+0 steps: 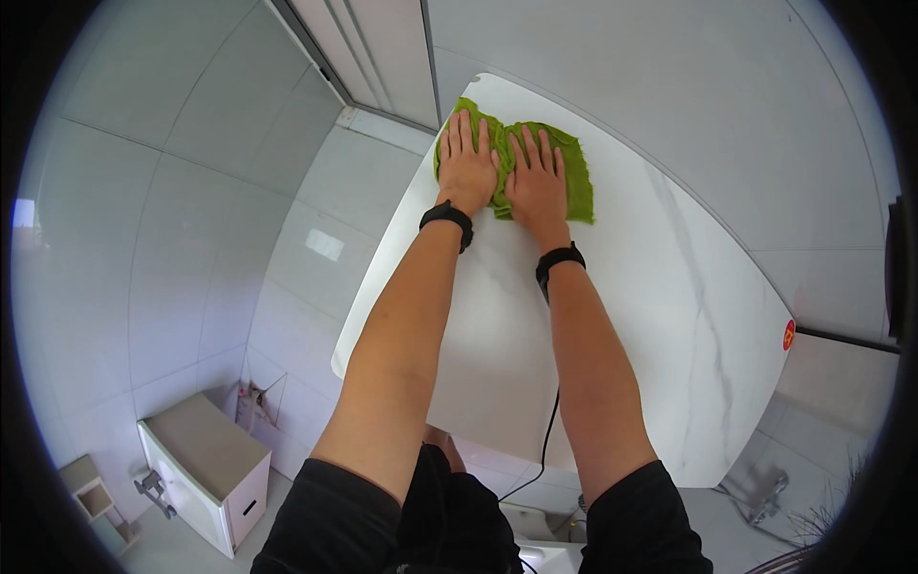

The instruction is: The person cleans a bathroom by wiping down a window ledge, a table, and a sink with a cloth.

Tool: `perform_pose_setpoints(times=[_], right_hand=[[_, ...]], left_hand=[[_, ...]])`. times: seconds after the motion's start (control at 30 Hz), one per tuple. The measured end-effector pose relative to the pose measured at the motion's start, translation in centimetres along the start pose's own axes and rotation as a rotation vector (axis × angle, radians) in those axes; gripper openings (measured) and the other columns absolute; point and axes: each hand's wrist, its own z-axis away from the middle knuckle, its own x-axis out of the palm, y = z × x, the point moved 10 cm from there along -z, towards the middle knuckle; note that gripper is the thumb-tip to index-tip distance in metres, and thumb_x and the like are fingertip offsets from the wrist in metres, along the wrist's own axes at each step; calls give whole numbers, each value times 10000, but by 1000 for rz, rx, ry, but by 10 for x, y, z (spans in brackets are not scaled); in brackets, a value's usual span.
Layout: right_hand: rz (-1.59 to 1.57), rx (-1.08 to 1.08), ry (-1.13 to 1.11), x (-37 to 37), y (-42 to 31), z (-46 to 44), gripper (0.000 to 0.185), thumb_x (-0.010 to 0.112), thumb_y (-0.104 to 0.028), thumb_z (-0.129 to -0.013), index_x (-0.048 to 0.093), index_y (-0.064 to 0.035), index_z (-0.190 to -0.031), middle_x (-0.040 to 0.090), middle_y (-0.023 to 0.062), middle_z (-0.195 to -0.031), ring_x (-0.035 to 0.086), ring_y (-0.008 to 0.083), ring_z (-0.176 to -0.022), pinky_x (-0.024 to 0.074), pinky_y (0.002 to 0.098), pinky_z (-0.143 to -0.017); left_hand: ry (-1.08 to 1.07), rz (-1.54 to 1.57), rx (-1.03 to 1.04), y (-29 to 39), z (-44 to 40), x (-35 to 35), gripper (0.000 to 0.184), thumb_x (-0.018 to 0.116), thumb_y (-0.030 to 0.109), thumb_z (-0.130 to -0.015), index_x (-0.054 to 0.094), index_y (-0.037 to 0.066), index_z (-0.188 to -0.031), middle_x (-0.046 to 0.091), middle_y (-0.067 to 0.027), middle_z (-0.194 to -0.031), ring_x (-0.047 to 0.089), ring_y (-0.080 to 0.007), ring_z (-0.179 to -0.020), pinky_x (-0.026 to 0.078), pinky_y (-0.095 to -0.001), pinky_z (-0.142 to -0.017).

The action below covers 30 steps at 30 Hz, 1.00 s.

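A green cloth lies spread and wrinkled near the far left corner of a white marbled tabletop. My left hand rests flat on the cloth's left part, fingers stretched forward. Beside it, my right hand presses flat on the right part, its fingers slightly spread. A raised fold of cloth runs between the two hands. Each wrist wears a black band, and a thin black cable hangs down from the right one.
Tiled walls stand behind the table and to the left. A small white cabinet with a grey-brown top sits at lower left. A round red sticker marks the table's right corner. At lower right is a metal fixture.
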Motion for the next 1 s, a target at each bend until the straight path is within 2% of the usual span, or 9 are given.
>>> perform_pose_setpoints(times=[0.1, 0.2, 0.3, 0.4, 0.6, 0.8, 1.0], right_hand=[[26, 26, -29, 7, 4, -2, 574, 460, -272, -964, 405, -169, -1526, 312, 42, -1623, 238, 278, -1513, 177, 494, -1237], [83, 73, -116, 14, 14, -7, 587, 437, -284, -982, 358, -174, -1554, 274, 36, -1641, 190, 273, -1530, 149, 486, -1245], [135, 82, -168, 17, 15, -12, 593, 431, -284, -991, 339, -171, -1567, 249, 32, -1653, 150, 272, -1542, 133, 477, -1248], [184, 91, -218, 22, 16, -13, 615, 430, -281, -994, 301, -167, -1584, 210, 27, -1667, 115, 269, -1550, 117, 469, -1251], [200, 97, -263, 26, 19, -20, 647, 424, -260, -994, 233, -172, -1606, 155, 21, -1681, 95, 263, -1555, 103, 462, -1256], [202, 106, -279, 27, 18, -21, 649, 431, -263, -995, 230, -172, -1606, 152, 19, -1682, 89, 254, -1556, 102, 458, -1256], [168, 118, -267, 23, 21, -20, 646, 455, -260, -989, 261, -144, -1594, 174, 28, -1676, 126, 258, -1544, 119, 462, -1252]], left_hand=[[94, 33, 49, 3, -8, -3, 618, 379, 354, -1035, 294, 53, -1569, 154, -215, -1657, 106, -355, -1541, 101, -490, -1240], [121, 51, 78, 9, -16, -2, 607, 390, 345, -1034, 316, 53, -1561, 171, -213, -1653, 117, -355, -1539, 108, -490, -1242], [58, 41, 76, 11, -22, 0, 587, 342, 329, -1058, 279, 58, -1575, 135, -210, -1660, 95, -352, -1543, 126, -481, -1244], [108, 70, 83, 11, -21, -5, 580, 355, 326, -1054, 310, 47, -1561, 152, -212, -1655, 119, -357, -1538, 130, -481, -1244], [140, 112, 76, 12, -26, -9, 576, 385, 311, -1039, 345, 39, -1545, 196, -217, -1642, 154, -353, -1531, 143, -482, -1242], [188, 113, 79, 11, -26, -11, 567, 402, 318, -1025, 398, 44, -1521, 220, -196, -1638, 150, -341, -1531, 121, -474, -1250], [136, 84, 100, 16, -30, -9, 562, 372, 307, -1044, 343, 75, -1555, 187, -206, -1648, 154, -347, -1530, 154, -485, -1238]])
